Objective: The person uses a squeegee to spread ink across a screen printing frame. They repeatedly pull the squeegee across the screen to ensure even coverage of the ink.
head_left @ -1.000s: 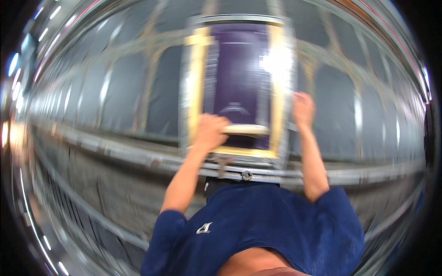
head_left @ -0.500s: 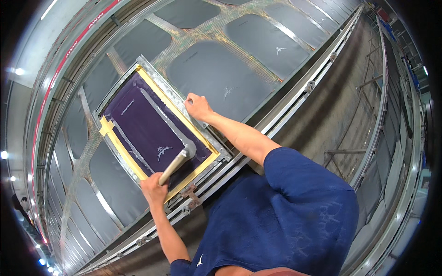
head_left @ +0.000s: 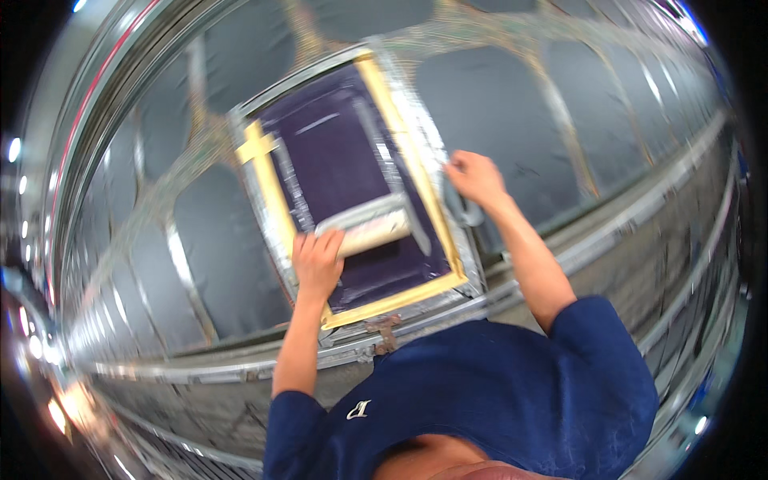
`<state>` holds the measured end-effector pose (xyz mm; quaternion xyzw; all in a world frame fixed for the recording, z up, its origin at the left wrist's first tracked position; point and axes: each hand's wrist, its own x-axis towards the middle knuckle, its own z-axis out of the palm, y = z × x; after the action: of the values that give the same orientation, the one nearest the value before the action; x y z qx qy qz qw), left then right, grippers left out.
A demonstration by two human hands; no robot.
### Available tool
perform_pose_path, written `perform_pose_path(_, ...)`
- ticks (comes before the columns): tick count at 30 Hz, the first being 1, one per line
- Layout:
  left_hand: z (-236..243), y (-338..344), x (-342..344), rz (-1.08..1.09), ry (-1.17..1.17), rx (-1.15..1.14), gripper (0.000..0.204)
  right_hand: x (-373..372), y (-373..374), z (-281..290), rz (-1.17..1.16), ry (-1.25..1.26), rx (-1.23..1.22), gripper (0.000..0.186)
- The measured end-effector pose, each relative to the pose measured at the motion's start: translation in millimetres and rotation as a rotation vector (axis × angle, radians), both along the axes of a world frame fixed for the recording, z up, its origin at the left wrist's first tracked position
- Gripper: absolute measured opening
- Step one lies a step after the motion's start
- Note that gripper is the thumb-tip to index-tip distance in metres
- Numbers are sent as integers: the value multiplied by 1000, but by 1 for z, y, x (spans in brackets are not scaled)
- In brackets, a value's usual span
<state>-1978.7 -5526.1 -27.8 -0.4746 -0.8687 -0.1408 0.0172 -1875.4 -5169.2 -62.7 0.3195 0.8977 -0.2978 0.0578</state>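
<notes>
A screen printing frame with a dark purple mesh and yellow tape along its edges lies over the dark panels. My left hand is closed round the left end of a pale squeegee, which lies across the mesh in its lower half. Grey ink shows along the squeegee's far side. At the frame's right edge is my right hand, its fingers curled closed; what they hold, if anything, is hidden. A grey curved piece sits just below that hand.
Dark grey panels cover the long table on both sides of the frame. A metal rail runs along the near edge, with a rusty clamp at the frame's near side. More long tables stand behind me at the right.
The squeegee has turned from pointing steeply toward me to lying across the mesh, and my left hand has turned with it. My head view has rotated; my right hand stays at the frame's right edge.
</notes>
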Motion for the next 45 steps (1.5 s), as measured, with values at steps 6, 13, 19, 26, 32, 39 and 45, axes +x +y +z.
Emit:
perform_pose_path(6, -37, 44, -179, 59, 141, 53, 45, -98, 4, 32, 269, 431, -99, 37)
perform_pose_path(13, 8, 89, -267, 108, -254, 36, 24, -271, -4, 75, 816, 289, 127, 48)
perform_pose_path(19, 4, 107, -313, 235, -315, -217, 38, -343, -15, 24, 814, 66, 160, 40)
perform_pose_path(26, 6, 72, -225, 179, -318, -212, 37, -251, -49, 30, 810, 19, 176, 34)
perform_pose_path(32, -10, -4, -35, 97, -212, -63, 9, -64, -118, 33, 794, 116, 113, 18)
perform_pose_path(39, -4, -29, 37, 110, -322, -44, 13, 10, -140, 41, 824, 130, 73, 13)
perform_pose_path(45, -1, 31, -132, 100, -155, -5, 23, -168, -81, 47, 830, 22, 246, 23)
